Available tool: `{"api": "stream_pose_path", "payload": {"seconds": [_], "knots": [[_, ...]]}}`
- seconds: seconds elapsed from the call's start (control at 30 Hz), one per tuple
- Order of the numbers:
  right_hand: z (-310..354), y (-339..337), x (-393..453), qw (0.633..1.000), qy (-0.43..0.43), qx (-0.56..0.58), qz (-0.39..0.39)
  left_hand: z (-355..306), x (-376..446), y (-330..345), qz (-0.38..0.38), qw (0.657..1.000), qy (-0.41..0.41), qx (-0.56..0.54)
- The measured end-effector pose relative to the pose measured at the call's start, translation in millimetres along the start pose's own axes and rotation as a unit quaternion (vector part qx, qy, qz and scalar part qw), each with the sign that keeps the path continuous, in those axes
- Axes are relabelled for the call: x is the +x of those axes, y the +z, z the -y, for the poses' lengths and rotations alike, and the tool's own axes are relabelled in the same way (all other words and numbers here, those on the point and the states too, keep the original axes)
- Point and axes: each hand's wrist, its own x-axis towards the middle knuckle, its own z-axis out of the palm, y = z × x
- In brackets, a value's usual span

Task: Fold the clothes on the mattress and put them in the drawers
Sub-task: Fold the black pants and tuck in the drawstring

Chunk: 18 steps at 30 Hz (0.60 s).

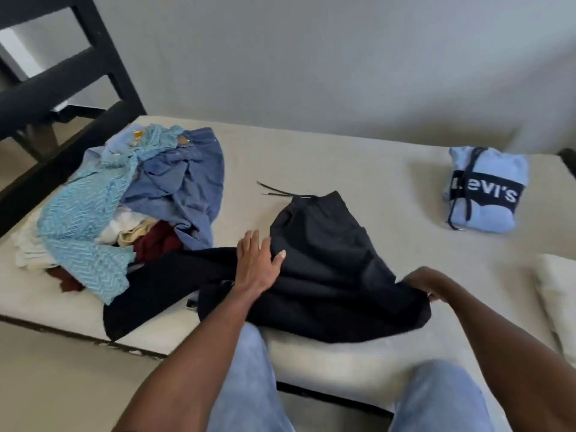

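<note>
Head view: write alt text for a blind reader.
A person's left hand presses flat on black drawstring trousers spread on a mattress while the right hand grips their edge. An unfolded clothes pile lies left; a folded blue Levi's hoodie sits right.

Two bare forearms are seen, uncovered from the elbows down; no sleeves, watch, bracelet or rings can be made out on them. The left hand (257, 263) is found near the centre of the view, with a pale thumbnail visible at its 2 o'clock edge. The right hand (420, 283) is found toward 4 o'clock from it, and its fingers are largely hidden. Light blue denim trousers (249, 385) are worn; both legs are seen at 6 o'clock in the view, the fabric faded and slightly creased, with no markings discernible.
</note>
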Motion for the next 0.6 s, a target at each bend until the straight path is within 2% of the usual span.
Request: {"api": "stream_pose_path", "payload": {"seconds": [0.03, 0.07, 0.1, 0.13, 0.17, 0.2, 0.27, 0.33, 0.4, 0.5, 0.53, 0.6], "knots": [[2.4, 8.7, 5.8, 0.994, 0.003, -0.107, 0.026, 5.3, -0.3, 3.8, 0.081, 0.996, 0.013, 0.023], [-6.4, 11.5, 8.1, 0.985, 0.012, -0.172, -0.001, -10.7, 2.1, 13.9, 0.152, 0.987, 0.033, 0.037], [4.9, 18.0, 6.5, 0.979, -0.01, -0.193, -0.062, -13.0, 1.6, 15.2, 0.193, 0.98, 0.029, 0.045], [14.8, 25.8, 6.7, 0.976, -0.045, -0.171, -0.13, -16.2, 0.7, 16.1, 0.217, 0.974, 0.03, 0.055], [21.8, 29.0, 9.4, 0.975, -0.075, -0.126, -0.166, -25.0, 2.1, 19.1, 0.234, 0.97, 0.031, 0.059], [31.8, 31.5, 11.0, 0.977, -0.1, -0.055, -0.183, -34.1, 4.7, 21.4, 0.241, 0.968, 0.035, 0.056], [55.0, 43.6, 12.4, 0.973, -0.146, 0.03, -0.179, -36.5, 11.2, 20.1, 0.245, 0.969, -0.014, -0.036], [74.3, 58.4, 10.6, 0.962, -0.199, 0.009, -0.185, -32.4, 23.2, 11.6, 0.256, 0.947, -0.115, -0.157], [89.6, 72.8, 4.8, 0.956, -0.231, -0.06, -0.17, -26.1, 31.6, -0.4, 0.274, 0.921, -0.191, -0.203], [105.2, 94.0, 2.7, 0.971, -0.205, -0.111, -0.051, -16.6, 36.5, -3.6, 0.4, 0.892, -0.17, -0.124], [108.1, 100.6, 2.5, 0.971, -0.192, -0.143, -0.013, -12.9, 36.3, -4.1, 0.446, 0.871, -0.156, -0.133], [108.0, 111.8, 4.5, 0.963, -0.181, -0.199, 0.007, -6.6, 35.8, -11.5, 0.537, 0.8, -0.152, -0.219]]}}
